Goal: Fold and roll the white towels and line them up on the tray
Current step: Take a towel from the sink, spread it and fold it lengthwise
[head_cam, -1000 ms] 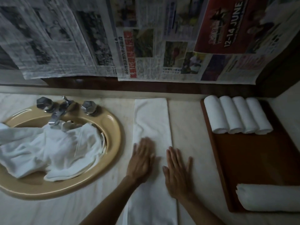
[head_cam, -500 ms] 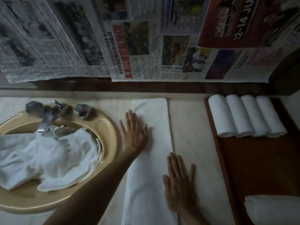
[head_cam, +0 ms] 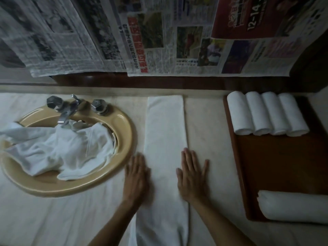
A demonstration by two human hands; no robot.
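A white towel (head_cam: 165, 132), folded into a long narrow strip, lies flat on the counter and runs from the back wall toward me. My left hand (head_cam: 137, 176) lies flat on the strip's left edge, fingers straight, slightly blurred. My right hand (head_cam: 192, 176) presses flat on its right edge, fingers straight and spread. On the right sits a brown wooden tray (head_cam: 276, 162). Several rolled white towels (head_cam: 266, 113) stand side by side along its far end. A bigger rolled towel (head_cam: 292, 207) lies across its near end.
A tan sink (head_cam: 122, 153) at the left holds a heap of loose white towels (head_cam: 58, 150) under a metal tap (head_cam: 68, 111). Newspaper sheets (head_cam: 159, 41) hang on the wall behind the counter.
My left hand has slid back along the strip from its far half to level with my right hand. The right hand has stayed put on the right edge.
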